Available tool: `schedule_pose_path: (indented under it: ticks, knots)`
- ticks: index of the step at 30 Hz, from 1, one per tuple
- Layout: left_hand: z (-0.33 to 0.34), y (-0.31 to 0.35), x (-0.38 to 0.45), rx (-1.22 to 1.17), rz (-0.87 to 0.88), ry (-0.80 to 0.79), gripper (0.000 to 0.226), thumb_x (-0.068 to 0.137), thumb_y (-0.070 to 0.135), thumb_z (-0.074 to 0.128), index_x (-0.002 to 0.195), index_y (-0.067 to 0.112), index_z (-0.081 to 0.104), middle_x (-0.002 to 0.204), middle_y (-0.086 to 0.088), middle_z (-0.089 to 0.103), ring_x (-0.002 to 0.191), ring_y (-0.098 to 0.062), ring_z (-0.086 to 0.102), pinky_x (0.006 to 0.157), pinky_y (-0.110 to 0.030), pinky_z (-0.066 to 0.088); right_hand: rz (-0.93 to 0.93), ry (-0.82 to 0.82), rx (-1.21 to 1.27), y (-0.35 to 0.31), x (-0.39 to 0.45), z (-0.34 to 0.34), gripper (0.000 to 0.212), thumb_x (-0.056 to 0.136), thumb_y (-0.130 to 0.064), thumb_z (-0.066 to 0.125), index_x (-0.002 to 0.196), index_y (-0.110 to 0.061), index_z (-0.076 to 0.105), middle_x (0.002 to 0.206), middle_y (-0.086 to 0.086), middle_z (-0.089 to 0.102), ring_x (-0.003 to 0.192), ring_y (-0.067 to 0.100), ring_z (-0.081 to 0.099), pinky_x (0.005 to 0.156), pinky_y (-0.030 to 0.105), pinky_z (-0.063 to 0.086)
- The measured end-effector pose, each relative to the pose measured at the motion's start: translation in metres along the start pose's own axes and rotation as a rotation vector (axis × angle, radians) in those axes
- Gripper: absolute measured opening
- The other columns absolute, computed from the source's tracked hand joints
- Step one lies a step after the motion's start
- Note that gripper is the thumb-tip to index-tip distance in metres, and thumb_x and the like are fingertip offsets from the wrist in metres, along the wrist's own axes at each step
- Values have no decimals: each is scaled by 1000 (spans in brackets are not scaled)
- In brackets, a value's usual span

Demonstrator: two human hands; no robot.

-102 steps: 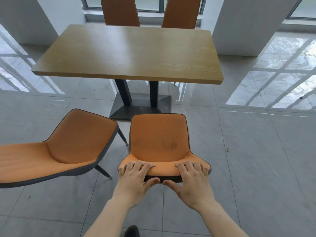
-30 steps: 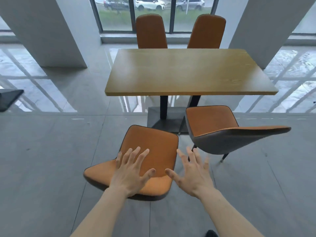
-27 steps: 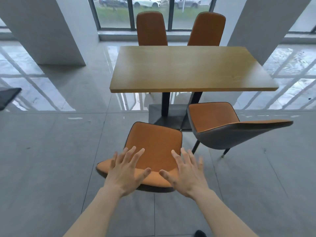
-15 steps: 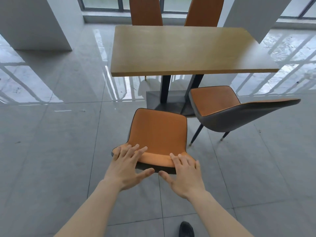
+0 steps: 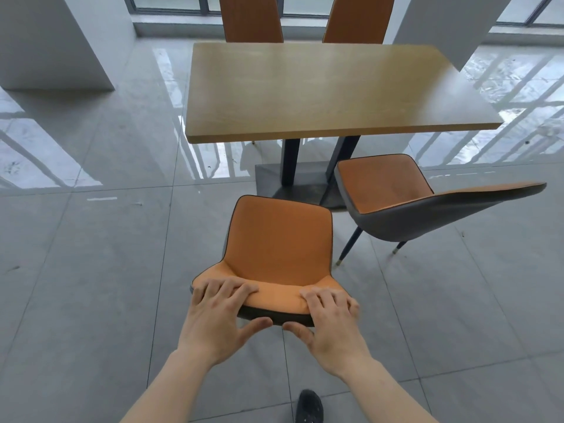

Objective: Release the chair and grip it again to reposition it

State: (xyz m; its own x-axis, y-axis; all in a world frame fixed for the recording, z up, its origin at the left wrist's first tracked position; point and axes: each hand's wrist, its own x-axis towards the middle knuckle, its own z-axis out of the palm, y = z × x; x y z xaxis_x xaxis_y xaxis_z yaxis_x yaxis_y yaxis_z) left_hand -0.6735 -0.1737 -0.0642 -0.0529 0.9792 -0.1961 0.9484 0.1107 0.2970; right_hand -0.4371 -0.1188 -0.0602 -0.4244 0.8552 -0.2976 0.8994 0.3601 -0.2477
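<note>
**Two hands grip the back of an orange chair**

A person's left hand (image 5: 218, 315) curls over the top edge of a chair (image 5: 277, 239), four fingers bent onto the orange front of the backrest and the thumb stretched along the grey shell behind it. The right hand (image 5: 331, 323) holds the same edge just beside it in the same way, fingers folded over the top and thumb pointing inward, so that the two thumb tips lie near each other without touching. The chair stands on a grey tiled floor (image 5: 91, 285), its seat facing a wooden table (image 5: 329, 87) and clear of the tabletop's near edge. A second chair (image 5: 406, 203) stands just to the right, turned sideways, its seat partly under the table. Two more chairs (image 5: 250, 18) rise behind the table's far side, in front of a window (image 5: 171, 1). A dark shoe (image 5: 309, 407) shows at the bottom edge, between the forearms.
</note>
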Motion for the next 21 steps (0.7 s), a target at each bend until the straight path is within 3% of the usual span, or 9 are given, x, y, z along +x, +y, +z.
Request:
schedule_pose_path:
  ticks: [5, 9, 21]
  knots:
    - [0, -3, 27, 1, -4, 20, 80, 80, 97, 25, 135, 45, 51, 132, 18, 54, 124, -18, 44, 110, -44, 34, -7, 8, 20, 8, 26, -8, 100, 76, -94, -1, 139, -33, 48, 136, -7, 54, 129, 24, 41, 109, 50, 29]
    - [-5, 7, 55, 14, -34, 6, 86, 77, 99, 17, 136, 46, 50, 135, 18, 52, 126, -17, 42, 113, -42, 29, -19, 10, 21, 24, 53, -20, 98, 77, -93, 1, 137, -33, 49, 137, -7, 54, 130, 24, 41, 109, 49, 29]
    - [-27, 15, 155, 29, -74, -20, 90, 73, 100, 11, 138, 47, 44, 138, 20, 47, 131, -16, 36, 113, -40, 25, -36, 24, 8, 54, 145, -65, 111, 67, -95, -9, 141, -34, 45, 139, -8, 51, 131, 23, 38, 111, 47, 27]
